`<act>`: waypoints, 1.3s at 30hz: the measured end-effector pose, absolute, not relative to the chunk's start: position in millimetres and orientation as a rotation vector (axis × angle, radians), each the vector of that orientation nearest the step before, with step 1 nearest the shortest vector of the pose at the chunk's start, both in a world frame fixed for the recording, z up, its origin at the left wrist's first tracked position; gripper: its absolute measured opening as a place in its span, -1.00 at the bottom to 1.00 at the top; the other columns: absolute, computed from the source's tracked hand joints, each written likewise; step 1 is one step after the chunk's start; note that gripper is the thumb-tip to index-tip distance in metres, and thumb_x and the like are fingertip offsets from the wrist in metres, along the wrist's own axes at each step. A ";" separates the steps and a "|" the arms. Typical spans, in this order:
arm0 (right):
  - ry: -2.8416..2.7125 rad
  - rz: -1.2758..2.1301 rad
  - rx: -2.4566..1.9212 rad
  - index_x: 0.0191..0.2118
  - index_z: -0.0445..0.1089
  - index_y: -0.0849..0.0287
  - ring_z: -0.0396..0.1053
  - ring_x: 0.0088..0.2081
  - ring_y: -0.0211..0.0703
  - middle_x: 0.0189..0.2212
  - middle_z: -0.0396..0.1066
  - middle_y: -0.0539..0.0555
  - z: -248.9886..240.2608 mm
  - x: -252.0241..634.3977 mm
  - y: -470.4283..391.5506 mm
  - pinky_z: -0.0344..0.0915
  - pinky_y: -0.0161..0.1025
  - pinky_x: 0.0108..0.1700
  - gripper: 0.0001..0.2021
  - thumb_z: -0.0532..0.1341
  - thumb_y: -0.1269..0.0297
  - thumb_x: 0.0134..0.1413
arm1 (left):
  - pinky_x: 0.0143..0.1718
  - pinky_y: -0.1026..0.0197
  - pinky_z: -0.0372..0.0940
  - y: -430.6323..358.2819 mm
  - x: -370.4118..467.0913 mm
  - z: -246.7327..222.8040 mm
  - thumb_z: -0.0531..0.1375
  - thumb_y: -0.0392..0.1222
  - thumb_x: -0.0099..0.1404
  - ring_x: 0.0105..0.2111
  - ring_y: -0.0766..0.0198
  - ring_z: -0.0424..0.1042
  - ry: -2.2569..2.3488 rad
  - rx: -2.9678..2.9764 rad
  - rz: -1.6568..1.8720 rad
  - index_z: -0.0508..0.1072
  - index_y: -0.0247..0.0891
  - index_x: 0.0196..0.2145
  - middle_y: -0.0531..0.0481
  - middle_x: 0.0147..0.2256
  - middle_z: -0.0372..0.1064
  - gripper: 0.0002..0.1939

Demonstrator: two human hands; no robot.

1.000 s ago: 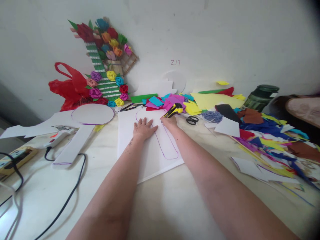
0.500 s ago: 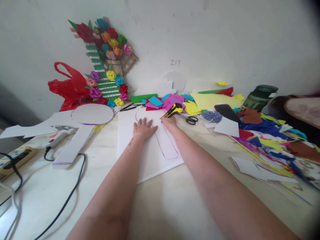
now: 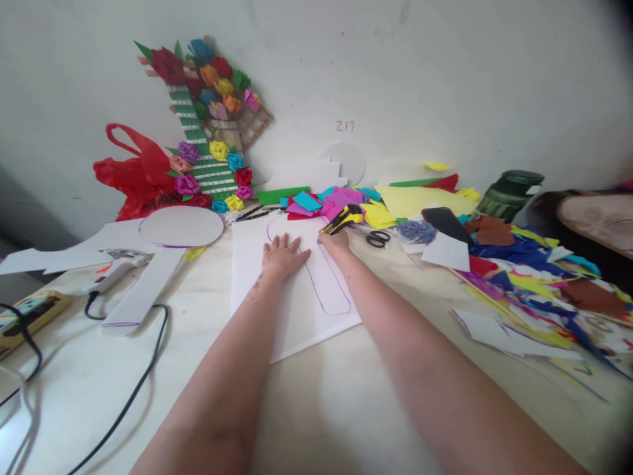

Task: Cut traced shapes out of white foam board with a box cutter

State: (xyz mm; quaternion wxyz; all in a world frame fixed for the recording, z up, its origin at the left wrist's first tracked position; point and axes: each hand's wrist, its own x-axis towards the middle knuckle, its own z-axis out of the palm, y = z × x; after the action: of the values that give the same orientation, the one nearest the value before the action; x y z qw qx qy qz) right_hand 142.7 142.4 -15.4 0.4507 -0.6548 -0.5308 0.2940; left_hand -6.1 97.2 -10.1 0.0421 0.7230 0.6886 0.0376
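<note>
A white foam or paper board point(image 3: 252, 310) lies in front of me, with a purple outline of a round top and a long handle-like strip drawn on it. My left hand point(image 3: 284, 256) rests flat on the board with its fingers spread, partly covering the outline. At the upper right of the drawing, my right hand point(image 3: 336, 243) is closed around a yellow and black utility knife point(image 3: 342, 219). The knife slants, its blade end low and to the left by the purple line; the fingertips are mostly hidden.
Black scissors point(image 3: 378, 239) lie right of my right hand. Coloured paper scraps point(image 3: 534, 284), a phone point(image 3: 445, 223) and a green bottle point(image 3: 512, 194) are farther right. At left are a cut white paddle shape point(image 3: 182, 226), a glue gun point(image 3: 116, 272), cables and a power strip point(image 3: 39, 320).
Both hands and the knife hold nearly the same place on the board. The whole view has shifted very slightly.
</note>
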 end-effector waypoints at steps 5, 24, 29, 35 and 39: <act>-1.314 0.762 -1.543 -0.41 0.43 0.16 0.42 -0.21 -0.14 -0.36 0.48 0.04 -19.5 144.4 145.8 0.32 -0.24 -0.13 -0.85 0.21 0.33 -0.24 | 0.21 -0.17 -0.30 97.1 -5.9 -10.1 -0.24 0.35 0.21 0.28 0.03 -0.32 2.114 2.212 0.098 -0.05 0.06 0.27 0.05 0.31 -0.31 -0.27; -1.224 0.807 -1.524 -0.41 0.40 0.23 0.42 -0.28 -0.15 -0.40 0.46 0.09 -8.8 142.5 133.1 0.33 -0.30 -0.22 -0.87 0.21 0.35 -0.20 | 0.21 -0.17 -0.29 97.3 -5.1 -9.6 -0.24 0.35 0.22 0.28 0.02 -0.30 2.121 2.221 0.094 -0.04 0.06 0.26 0.04 0.31 -0.29 -0.27; -1.280 0.838 -1.446 -0.39 0.44 0.20 0.42 -0.31 -0.22 -0.43 0.46 0.02 -13.2 143.6 135.0 0.33 -0.33 -0.24 -0.82 0.16 0.44 -0.23 | 0.21 -0.17 -0.27 98.0 -5.5 -10.9 -0.25 0.35 0.22 0.28 0.02 -0.29 2.128 2.233 0.085 -0.04 0.05 0.26 0.05 0.31 -0.28 -0.27; -1.207 0.847 -1.517 -0.41 0.39 0.23 0.43 -0.27 -0.13 -0.36 0.47 0.10 -10.4 141.6 134.9 0.34 -0.29 -0.24 -0.86 0.22 0.35 -0.23 | 0.21 -0.16 -0.29 96.7 -4.5 -9.3 -0.25 0.35 0.22 0.28 0.03 -0.31 2.128 2.216 0.077 -0.06 0.06 0.27 0.05 0.31 -0.30 -0.27; -1.225 0.836 -1.559 -0.41 0.38 0.23 0.43 -0.24 -0.09 -0.33 0.48 0.12 -7.9 141.0 133.7 0.34 -0.27 -0.21 -0.86 0.22 0.34 -0.22 | 0.21 -0.17 -0.29 96.8 -4.6 -9.4 -0.25 0.36 0.22 0.28 0.03 -0.31 2.126 2.219 0.082 -0.06 0.06 0.27 0.06 0.31 -0.30 -0.27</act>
State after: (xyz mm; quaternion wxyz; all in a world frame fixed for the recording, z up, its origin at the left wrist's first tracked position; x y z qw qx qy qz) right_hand 141.0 133.7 -7.9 0.4750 -0.6376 -0.5008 0.3421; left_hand -4.6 96.8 -9.4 0.0335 0.7214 0.6912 0.0266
